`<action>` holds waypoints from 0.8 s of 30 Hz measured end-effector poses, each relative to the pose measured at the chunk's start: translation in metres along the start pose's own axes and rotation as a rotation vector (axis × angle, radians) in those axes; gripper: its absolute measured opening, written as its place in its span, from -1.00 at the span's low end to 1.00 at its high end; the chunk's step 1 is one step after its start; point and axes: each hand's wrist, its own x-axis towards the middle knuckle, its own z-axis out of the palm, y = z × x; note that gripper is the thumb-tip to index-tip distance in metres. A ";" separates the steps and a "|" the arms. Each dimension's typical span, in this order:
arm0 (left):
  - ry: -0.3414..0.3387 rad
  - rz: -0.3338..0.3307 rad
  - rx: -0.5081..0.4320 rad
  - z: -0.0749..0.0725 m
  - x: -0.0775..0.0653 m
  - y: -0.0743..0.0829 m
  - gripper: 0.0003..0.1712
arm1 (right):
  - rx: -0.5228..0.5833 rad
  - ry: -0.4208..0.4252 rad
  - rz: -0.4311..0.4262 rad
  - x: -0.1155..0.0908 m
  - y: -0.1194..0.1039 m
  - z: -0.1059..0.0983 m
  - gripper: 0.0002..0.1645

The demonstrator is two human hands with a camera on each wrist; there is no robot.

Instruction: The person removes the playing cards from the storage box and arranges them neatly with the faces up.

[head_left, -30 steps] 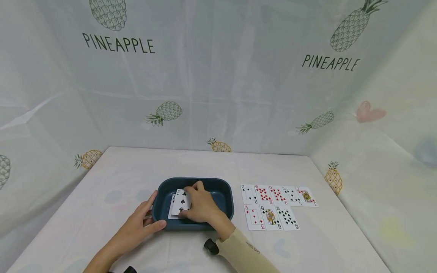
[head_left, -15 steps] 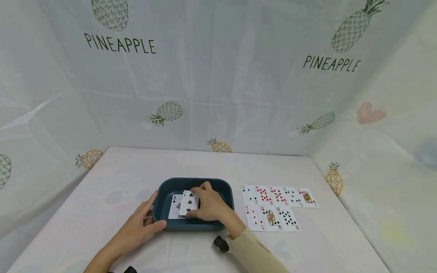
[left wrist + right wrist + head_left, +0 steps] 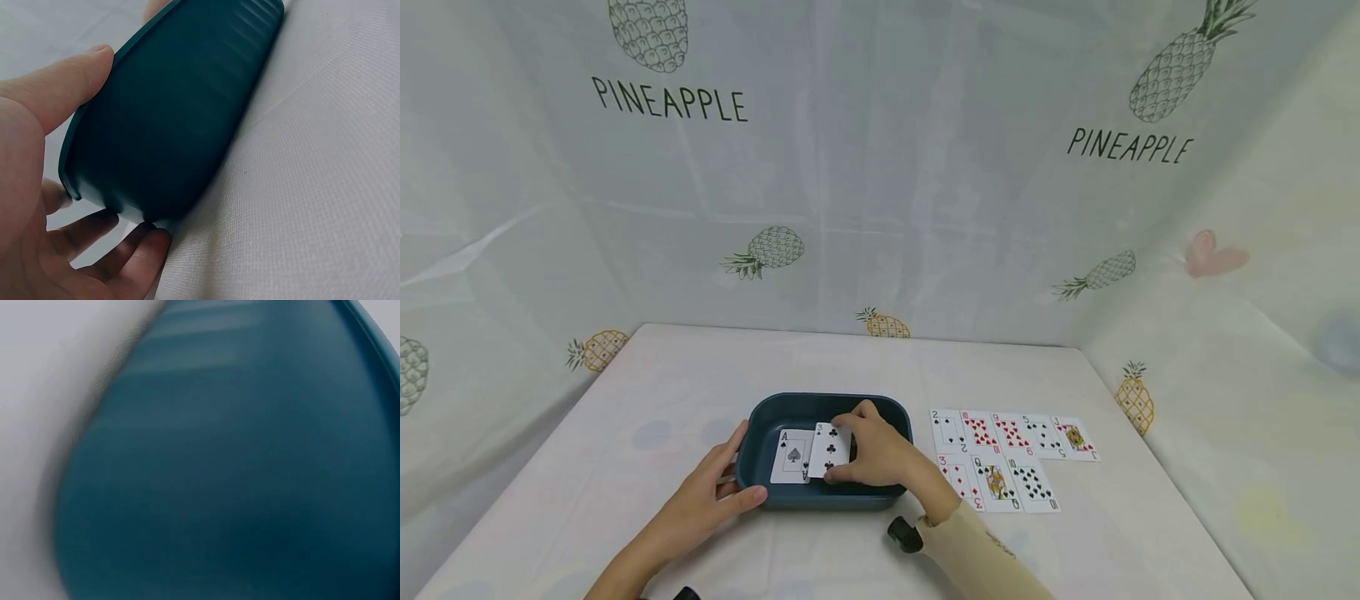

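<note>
A dark blue-green tray point(image 3: 823, 499) stands on the white-covered table in the head view. My left hand point(image 3: 711, 492) grips its left end. In the left wrist view the thumb point(image 3: 75, 84) lies at the rim and the other fingertips touch the end wall. Inside the tray, my right hand point(image 3: 880, 450) pinches a three of clubs point(image 3: 829, 450), thumb at its near edge and fingers at its far edge. An ace of spades point(image 3: 788, 457) lies face up to the left, overlapped by that card. Only the tray's outer wall point(image 3: 219, 456) fills the right wrist view; the right hand is hidden there.
Right of the tray, playing cards lie face up in two rows. A jack point(image 3: 1076, 437) ends the back row; the front row has a three of diamonds point(image 3: 957, 479), queen of spades point(image 3: 996, 482) and ten of spades point(image 3: 1033, 483). Pineapple-print sheets hang around the table.
The right hand has slid the three of clubs rightward within the tray, uncovering most of the ace of spades. The left hand has stayed on the tray's left end.
</note>
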 end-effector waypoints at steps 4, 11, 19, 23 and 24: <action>0.007 -0.016 0.021 0.001 0.000 0.001 0.21 | 0.006 0.013 -0.014 -0.004 0.002 -0.005 -0.05; 0.010 -0.014 0.014 0.000 -0.001 0.002 0.21 | 0.019 0.042 -0.044 -0.013 0.003 -0.019 -0.05; 0.000 -0.016 0.002 -0.001 -0.002 0.003 0.20 | 0.015 0.085 -0.060 -0.020 0.011 -0.026 -0.03; -0.002 -0.019 0.001 -0.001 -0.002 0.004 0.20 | 0.012 0.091 -0.071 -0.026 0.013 -0.032 -0.03; -0.001 -0.019 -0.001 -0.001 -0.002 0.004 0.20 | 0.010 0.094 -0.070 -0.028 0.014 -0.034 -0.03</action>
